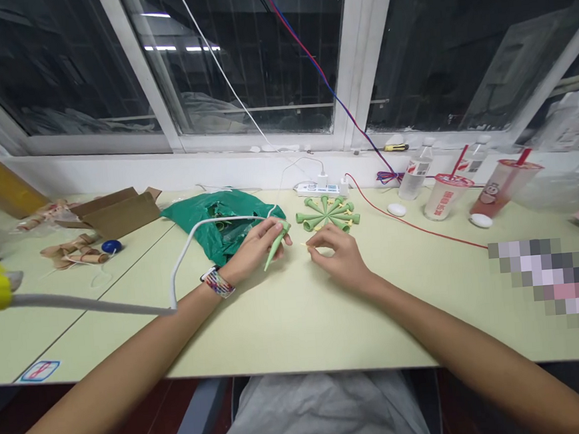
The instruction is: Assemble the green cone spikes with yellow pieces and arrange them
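My left hand (252, 250), with a woven band at the wrist, grips a light green cone-shaped plastic piece (275, 246), its thin end slanting down toward the table. Close by on the right, my right hand (339, 256) pinches a tiny yellowish piece (304, 244) between thumb and fingertips; it is too small to name. The two hands are apart. Just beyond them, several similar green pieces (314, 221) lie in a ring, thin ends inward, with yellow bits among them. A torn green plastic bag (194, 214) lies behind my left hand, with green pieces showing inside.
A white cable (173, 279) crosses in front of my left arm. Cardboard (119, 214), wooden parts (79, 250) and a blue ball (112, 246) lie left. A power strip (312, 189) sits by the window. Drink cups (446, 198), a bottle (414, 175) and a red cable (421, 231) are right.
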`<state>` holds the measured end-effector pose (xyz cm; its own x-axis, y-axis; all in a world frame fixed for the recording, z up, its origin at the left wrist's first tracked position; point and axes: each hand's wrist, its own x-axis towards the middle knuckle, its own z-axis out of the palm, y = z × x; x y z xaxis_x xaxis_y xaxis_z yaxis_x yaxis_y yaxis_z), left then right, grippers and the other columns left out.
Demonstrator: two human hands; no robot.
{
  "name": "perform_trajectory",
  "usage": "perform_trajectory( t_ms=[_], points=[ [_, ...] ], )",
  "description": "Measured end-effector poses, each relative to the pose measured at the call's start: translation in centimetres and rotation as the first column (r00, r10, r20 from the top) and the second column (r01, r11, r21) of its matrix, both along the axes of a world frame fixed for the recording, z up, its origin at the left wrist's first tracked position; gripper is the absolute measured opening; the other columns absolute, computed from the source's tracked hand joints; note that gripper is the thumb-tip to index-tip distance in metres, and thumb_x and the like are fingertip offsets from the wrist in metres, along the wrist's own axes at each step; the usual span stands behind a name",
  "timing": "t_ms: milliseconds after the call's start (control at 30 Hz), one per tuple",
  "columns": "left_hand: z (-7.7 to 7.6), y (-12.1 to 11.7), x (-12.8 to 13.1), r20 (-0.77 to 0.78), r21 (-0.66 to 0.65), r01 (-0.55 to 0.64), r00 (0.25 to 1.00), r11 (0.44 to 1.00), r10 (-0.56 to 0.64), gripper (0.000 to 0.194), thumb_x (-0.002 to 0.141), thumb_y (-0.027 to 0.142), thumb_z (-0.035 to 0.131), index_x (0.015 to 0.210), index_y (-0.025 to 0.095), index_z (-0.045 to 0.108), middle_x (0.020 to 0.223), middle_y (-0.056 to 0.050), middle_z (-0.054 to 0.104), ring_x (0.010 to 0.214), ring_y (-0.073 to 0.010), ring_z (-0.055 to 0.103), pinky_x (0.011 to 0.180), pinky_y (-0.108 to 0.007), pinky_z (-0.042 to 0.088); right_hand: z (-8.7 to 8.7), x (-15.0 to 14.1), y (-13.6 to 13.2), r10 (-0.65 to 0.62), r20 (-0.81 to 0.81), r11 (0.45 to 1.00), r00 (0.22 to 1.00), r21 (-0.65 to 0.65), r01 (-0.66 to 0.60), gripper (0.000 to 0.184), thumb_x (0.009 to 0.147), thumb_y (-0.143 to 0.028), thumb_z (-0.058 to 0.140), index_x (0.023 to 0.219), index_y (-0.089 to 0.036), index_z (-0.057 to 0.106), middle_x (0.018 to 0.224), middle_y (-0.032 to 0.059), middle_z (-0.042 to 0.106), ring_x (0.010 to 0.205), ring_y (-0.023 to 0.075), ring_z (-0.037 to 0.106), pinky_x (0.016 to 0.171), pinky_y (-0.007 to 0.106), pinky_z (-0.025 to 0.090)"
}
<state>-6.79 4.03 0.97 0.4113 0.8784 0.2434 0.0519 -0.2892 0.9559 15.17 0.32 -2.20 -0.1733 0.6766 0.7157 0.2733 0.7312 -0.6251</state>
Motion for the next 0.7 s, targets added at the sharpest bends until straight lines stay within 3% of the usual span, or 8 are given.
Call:
perform_trajectory(
  t_ms=[267, 433, 700],
  points=[
    [0.0, -2.5, 2.0, -0.140, 0.053, -0.015, 0.990, 0.998, 0.023, 0.039, 0.102, 0.056, 0.048, 0.093, 0.020, 0.059, 0.062, 0.004, 0.053, 0.056, -0.0124, 0.051, 0.066, -0.027, 0.045, 0.3, -1.2, -0.7, -0.006, -0.011, 0.995, 1.000, 0.096, 0.007, 0.012, 0.091, -0.016, 0.061, 0.093, -0.025, 0.069, 0.092, 0.0033, 0.060, 0.085, 0.0178, 0.064, 0.078, 0.034, 0.060],
    [-0.3, -2.8, 2.4, -0.086, 0.022, -0.023, 0.996, 0.999, 0.025, 0.038, 0.101, 0.056, 0.052, 0.087, 0.020, 0.054, 0.065, 0.004, 0.054, 0.055, -0.0117, 0.053, 0.063, -0.026, 0.045, 0.3, -0.9, -0.6, -0.050, 0.059, 0.984, 0.997, 0.172, 0.039, 0.016, 0.093, -0.015, 0.057, 0.100, -0.026, 0.066, 0.096, 0.0047, 0.060, 0.084, 0.0187, 0.063, 0.079, 0.037, 0.058],
    [-0.5, -2.7, 2.6, -0.071, 0.010, -0.036, 0.997, 0.999, 0.037, 0.041, 0.103, 0.054, 0.048, 0.078, 0.020, 0.049, 0.061, 0.003, 0.052, 0.056, -0.0123, 0.051, 0.064, -0.026, 0.044, 0.4, -0.9, -0.5, -0.045, 0.067, 0.986, 0.997, 0.162, 0.034, 0.013, 0.094, -0.018, 0.058, 0.103, -0.026, 0.063, 0.096, 0.0043, 0.066, 0.083, 0.0187, 0.064, 0.077, 0.036, 0.058]
  ],
)
